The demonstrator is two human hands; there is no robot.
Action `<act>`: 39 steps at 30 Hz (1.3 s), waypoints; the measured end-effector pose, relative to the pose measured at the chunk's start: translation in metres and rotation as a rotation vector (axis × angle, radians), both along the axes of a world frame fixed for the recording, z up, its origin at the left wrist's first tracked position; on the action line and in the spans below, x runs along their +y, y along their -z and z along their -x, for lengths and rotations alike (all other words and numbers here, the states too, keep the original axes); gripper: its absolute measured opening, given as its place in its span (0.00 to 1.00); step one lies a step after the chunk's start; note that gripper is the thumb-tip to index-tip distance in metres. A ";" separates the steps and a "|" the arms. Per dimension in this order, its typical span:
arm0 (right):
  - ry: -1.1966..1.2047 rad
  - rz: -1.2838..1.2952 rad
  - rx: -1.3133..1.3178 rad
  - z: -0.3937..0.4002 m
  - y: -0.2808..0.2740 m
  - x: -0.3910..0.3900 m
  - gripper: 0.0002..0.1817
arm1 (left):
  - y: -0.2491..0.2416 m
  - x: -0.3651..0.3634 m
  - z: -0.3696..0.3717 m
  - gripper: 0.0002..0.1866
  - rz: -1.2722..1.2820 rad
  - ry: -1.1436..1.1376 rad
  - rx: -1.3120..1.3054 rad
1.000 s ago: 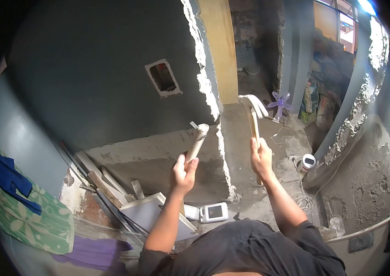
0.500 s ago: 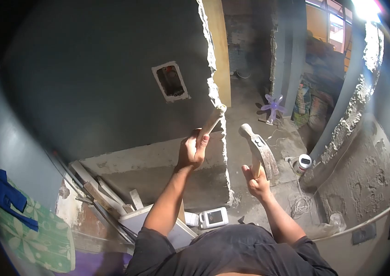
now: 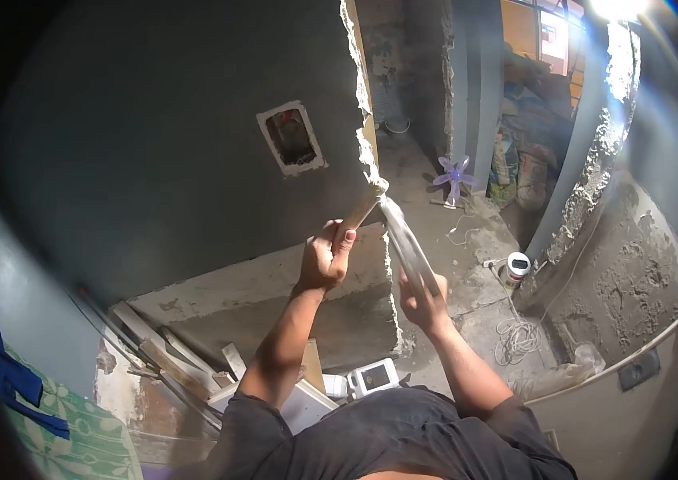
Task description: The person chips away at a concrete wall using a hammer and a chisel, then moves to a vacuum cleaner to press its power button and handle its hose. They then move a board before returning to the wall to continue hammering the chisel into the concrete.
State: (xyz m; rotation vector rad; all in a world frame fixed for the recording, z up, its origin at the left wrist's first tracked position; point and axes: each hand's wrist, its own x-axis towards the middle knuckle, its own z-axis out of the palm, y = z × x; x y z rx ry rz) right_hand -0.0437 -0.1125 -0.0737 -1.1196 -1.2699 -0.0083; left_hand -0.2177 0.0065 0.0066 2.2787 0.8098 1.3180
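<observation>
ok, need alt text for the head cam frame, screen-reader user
Seen from above, a person's left hand holds a chisel against the broken edge of a grey wall, while the right hand swings a motion-blurred hammer at it. Scrap boards and a small fan lie on the concrete floor.

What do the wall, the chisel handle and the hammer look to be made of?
Wall: probably masonry under smooth grey render or paint; its broken edge is rough, pale and crumbly.
Chisel, in the left hand: the handle looks like pale wood, dusty and matte; its tip is hidden against the edge.
Hammer, in the right hand: motion-blurred, so the material cannot be told.
</observation>
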 end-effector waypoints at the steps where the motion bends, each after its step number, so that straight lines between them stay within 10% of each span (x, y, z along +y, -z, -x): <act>1: -0.113 0.223 0.133 0.001 0.010 0.010 0.09 | 0.002 0.001 0.000 0.18 -0.002 0.000 -0.001; 15: -0.027 -0.181 0.029 0.003 0.025 0.021 0.13 | -0.010 0.018 0.005 0.18 -0.029 0.044 0.039; 20: -0.113 0.219 0.103 -0.009 0.024 0.029 0.11 | -0.007 0.014 0.008 0.20 -0.009 0.001 0.090; 27: 0.040 -0.101 -0.126 -0.004 0.023 0.009 0.09 | -0.017 0.006 0.002 0.19 0.058 -0.012 0.064; 31: -0.178 0.202 0.022 -0.018 0.026 0.035 0.06 | -0.012 0.008 0.005 0.19 0.034 -0.015 0.079; 39: -0.112 -0.452 0.129 0.005 -0.008 0.007 0.13 | -0.013 0.011 0.001 0.19 0.001 -0.035 0.030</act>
